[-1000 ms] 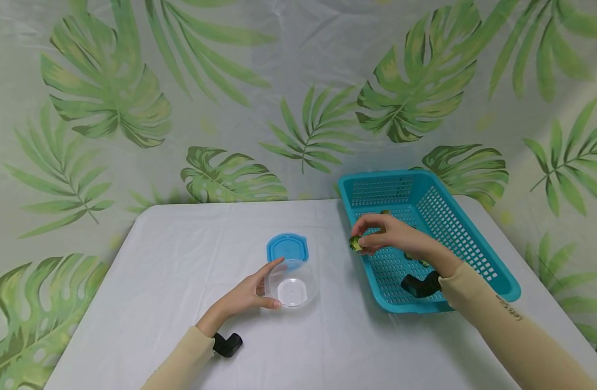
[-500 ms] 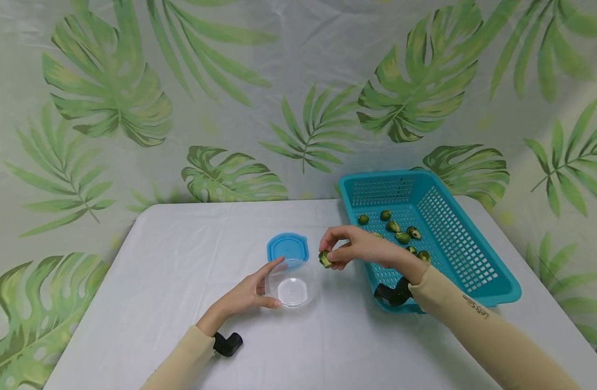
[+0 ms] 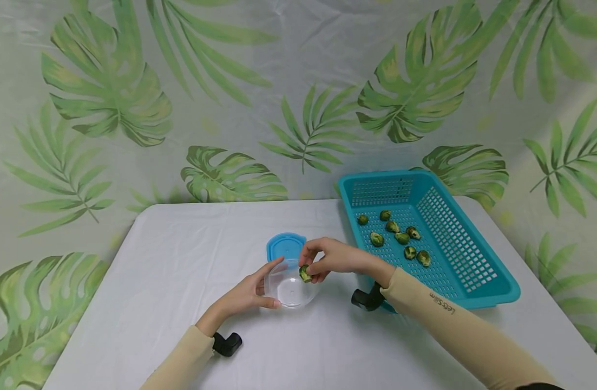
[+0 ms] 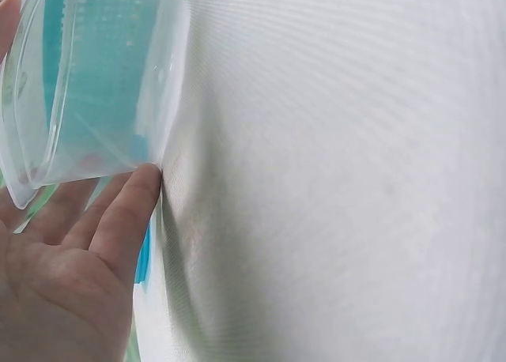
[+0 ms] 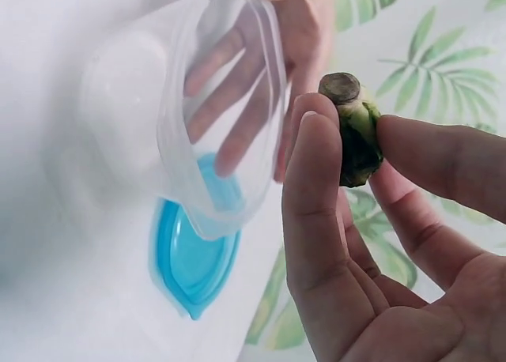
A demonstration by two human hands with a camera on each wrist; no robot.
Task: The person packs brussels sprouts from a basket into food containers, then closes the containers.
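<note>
My right hand (image 3: 334,257) pinches a Brussels sprout (image 3: 305,274) between thumb and fingertips, over the right side of a clear plastic container (image 3: 290,298). In the right wrist view the sprout (image 5: 360,145) shows its cut brown stem end, beside the container's open mouth. My left hand (image 3: 247,295) holds the container from the left, thumb at the near side and fingers spread along the far wall. The left wrist view shows these fingers (image 4: 122,220) against the container wall (image 4: 111,85). Nothing is seen inside the container. Behind it lies a blue lid (image 3: 283,245).
A turquoise perforated basket (image 3: 473,244) stands on the right of the table, with several Brussels sprouts (image 3: 402,238) on its floor. My right forearm crosses its near left corner. White cloth (image 3: 181,244) covers the table, and a leaf-patterned curtain (image 3: 317,65) hangs behind.
My right hand has carried the sprout left, from the basket's left rim to above the container. More sprouts in the basket have come into sight. The left hand and container have stayed put.
</note>
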